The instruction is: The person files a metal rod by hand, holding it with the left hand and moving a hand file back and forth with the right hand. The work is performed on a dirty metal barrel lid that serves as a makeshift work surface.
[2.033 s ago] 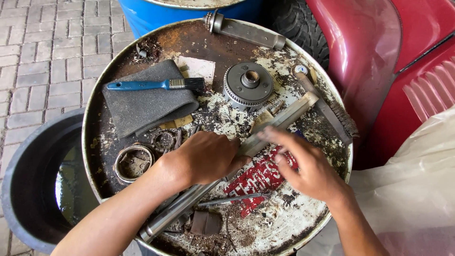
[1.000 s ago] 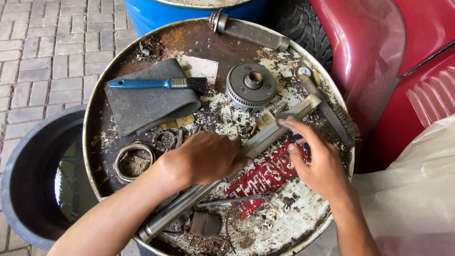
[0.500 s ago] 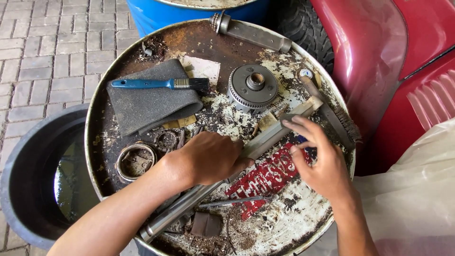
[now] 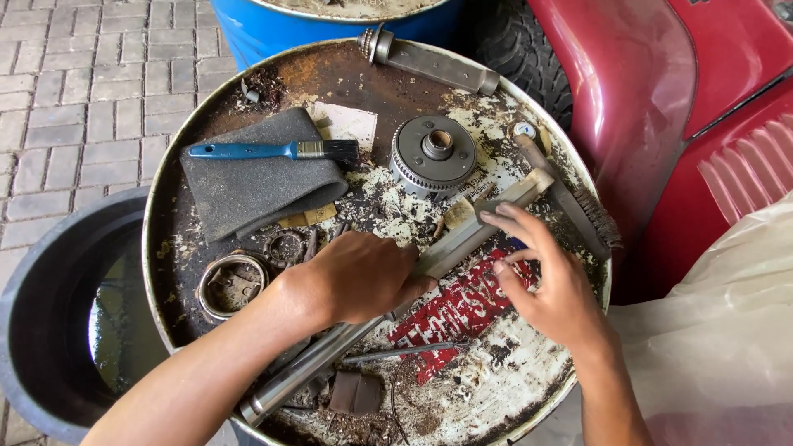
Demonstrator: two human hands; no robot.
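A long metal shaft lies diagonally across the rusty drum lid, from the lower left up to the right. My left hand is closed around its middle and presses it down. My right hand has its fingertips on the shaft's pale upper end, apparently with a small strip of abrasive paper under the fingers. A round toothed gear hub sits just beyond the shaft.
A blue-handled paintbrush lies on a grey foam pad. A wire brush, a metal ring and a second shaft share the lid. Red vehicle bodywork stands at right, a black tub at left.
My right hand slid up the shaft toward its upper end, then back a little. My left hand kept its hold in the same place.
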